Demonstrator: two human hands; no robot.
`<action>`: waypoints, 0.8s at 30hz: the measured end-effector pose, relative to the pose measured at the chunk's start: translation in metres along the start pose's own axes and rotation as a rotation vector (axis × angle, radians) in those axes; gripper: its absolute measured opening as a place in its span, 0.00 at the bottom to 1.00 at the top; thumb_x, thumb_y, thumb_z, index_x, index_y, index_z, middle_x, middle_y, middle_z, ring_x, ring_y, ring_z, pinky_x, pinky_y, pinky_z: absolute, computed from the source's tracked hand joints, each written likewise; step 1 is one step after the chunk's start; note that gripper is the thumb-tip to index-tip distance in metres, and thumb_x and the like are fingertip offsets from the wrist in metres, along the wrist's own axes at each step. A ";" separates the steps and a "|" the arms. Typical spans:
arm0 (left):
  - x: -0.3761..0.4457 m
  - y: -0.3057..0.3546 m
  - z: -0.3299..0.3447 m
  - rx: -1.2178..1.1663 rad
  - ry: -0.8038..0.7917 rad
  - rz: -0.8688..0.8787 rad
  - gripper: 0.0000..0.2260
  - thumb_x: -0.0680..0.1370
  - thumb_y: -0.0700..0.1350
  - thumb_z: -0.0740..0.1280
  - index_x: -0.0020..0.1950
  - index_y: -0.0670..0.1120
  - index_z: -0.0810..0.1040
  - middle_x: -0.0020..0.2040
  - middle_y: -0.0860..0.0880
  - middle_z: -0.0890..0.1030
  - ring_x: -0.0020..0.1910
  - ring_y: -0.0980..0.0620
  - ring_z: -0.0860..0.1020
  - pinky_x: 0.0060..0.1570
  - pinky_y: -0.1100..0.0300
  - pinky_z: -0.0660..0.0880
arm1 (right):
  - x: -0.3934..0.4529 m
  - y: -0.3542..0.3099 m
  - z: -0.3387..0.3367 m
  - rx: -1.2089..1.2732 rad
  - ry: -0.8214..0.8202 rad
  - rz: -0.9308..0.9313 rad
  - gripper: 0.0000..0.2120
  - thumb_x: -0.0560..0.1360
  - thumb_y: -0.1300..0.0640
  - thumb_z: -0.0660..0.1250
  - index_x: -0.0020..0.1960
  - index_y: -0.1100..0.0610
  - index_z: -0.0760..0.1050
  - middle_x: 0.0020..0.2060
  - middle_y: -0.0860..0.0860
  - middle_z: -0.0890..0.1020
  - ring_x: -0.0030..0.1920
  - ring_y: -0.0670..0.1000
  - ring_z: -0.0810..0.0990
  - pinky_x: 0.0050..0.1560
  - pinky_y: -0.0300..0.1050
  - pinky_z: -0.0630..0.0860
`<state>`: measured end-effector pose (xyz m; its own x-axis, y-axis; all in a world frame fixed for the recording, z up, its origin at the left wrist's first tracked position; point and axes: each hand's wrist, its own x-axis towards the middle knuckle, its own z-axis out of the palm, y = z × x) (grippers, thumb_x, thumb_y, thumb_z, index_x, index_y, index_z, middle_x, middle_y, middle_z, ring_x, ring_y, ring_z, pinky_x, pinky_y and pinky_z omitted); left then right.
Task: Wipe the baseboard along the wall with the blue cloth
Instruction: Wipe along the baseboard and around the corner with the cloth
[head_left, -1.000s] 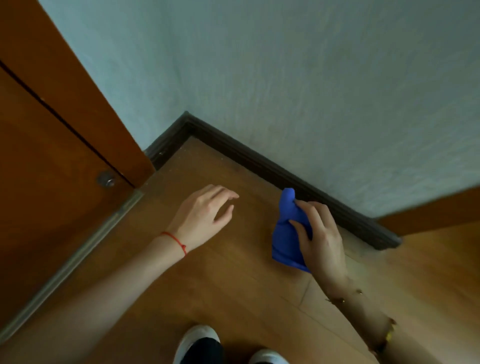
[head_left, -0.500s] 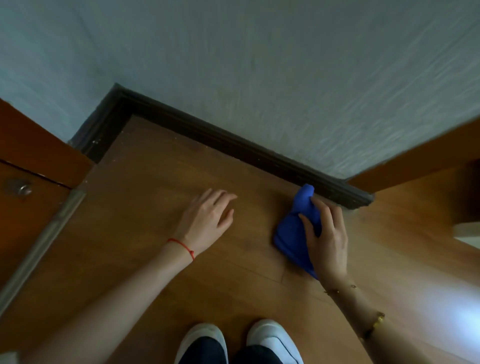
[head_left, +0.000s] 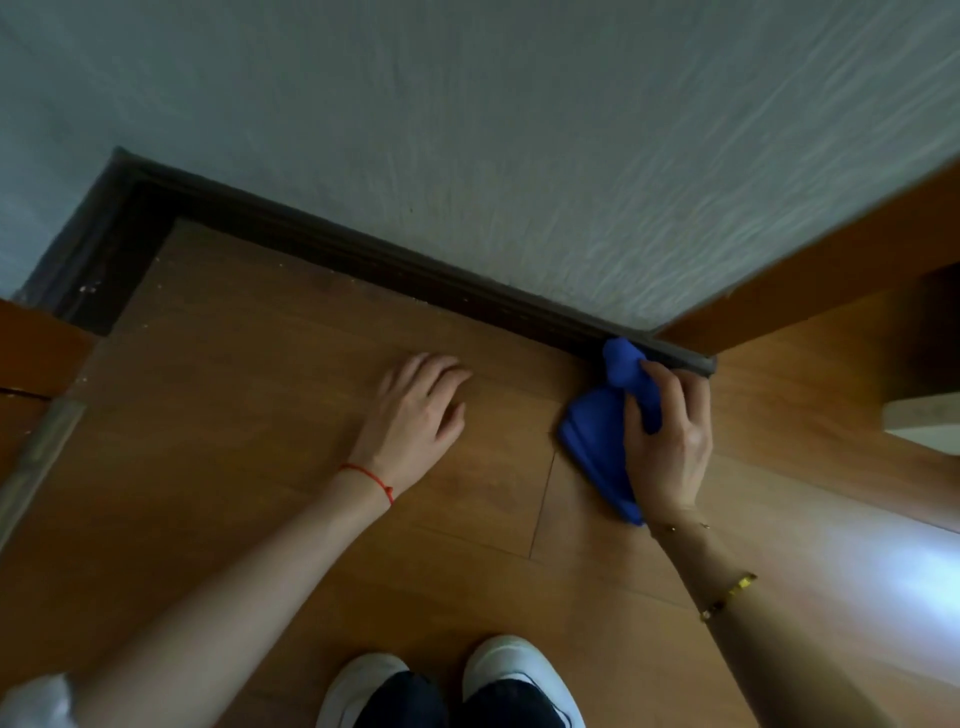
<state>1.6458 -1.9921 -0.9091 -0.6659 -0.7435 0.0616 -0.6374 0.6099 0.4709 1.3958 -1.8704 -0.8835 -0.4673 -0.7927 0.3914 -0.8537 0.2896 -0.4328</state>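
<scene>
the right hand (head_left: 670, 441) has its grip curled round the blue cloth (head_left: 602, 441), whose bunched upper end points up and away to the dark baseboard (head_left: 363, 254) and touches it near that strip's right end; the cloth's long axis runs from there back toward the person, its lower folded part lying on the wooden floor (head_left: 234, 415). the baseboard runs diagonally from the left corner down to the right, under the pale textured wall (head_left: 519, 130). the left hand (head_left: 415, 421) rests flat on the floor, fingers spread, well apart from the cloth. a red string (head_left: 369, 475) circles the left wrist, a gold bracelet (head_left: 727, 597) the right forearm. two white shoes (head_left: 452, 680) show at the bottom edge.
</scene>
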 end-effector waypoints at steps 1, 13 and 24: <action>-0.001 0.000 0.001 0.006 -0.001 0.002 0.16 0.78 0.46 0.64 0.65 0.43 0.79 0.64 0.44 0.78 0.67 0.42 0.73 0.64 0.44 0.73 | -0.003 0.006 -0.004 -0.002 0.003 0.016 0.18 0.73 0.70 0.69 0.61 0.63 0.76 0.52 0.57 0.73 0.51 0.57 0.74 0.47 0.52 0.76; -0.005 0.002 -0.005 0.062 -0.055 0.028 0.18 0.79 0.46 0.66 0.68 0.43 0.76 0.67 0.43 0.76 0.70 0.42 0.71 0.66 0.43 0.71 | 0.005 -0.030 0.014 0.072 -0.001 0.067 0.15 0.73 0.66 0.70 0.59 0.61 0.76 0.52 0.56 0.76 0.51 0.52 0.76 0.50 0.41 0.74; -0.005 0.004 -0.012 0.072 -0.111 0.024 0.19 0.79 0.47 0.65 0.70 0.44 0.74 0.71 0.45 0.73 0.72 0.45 0.68 0.69 0.43 0.69 | 0.007 -0.035 0.012 0.198 0.094 0.276 0.14 0.74 0.60 0.72 0.59 0.59 0.75 0.53 0.54 0.77 0.52 0.48 0.76 0.53 0.25 0.67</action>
<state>1.6507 -1.9893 -0.8972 -0.7175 -0.6960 -0.0280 -0.6445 0.6481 0.4057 1.4252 -1.8925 -0.8750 -0.7013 -0.6434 0.3070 -0.6355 0.3690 -0.6783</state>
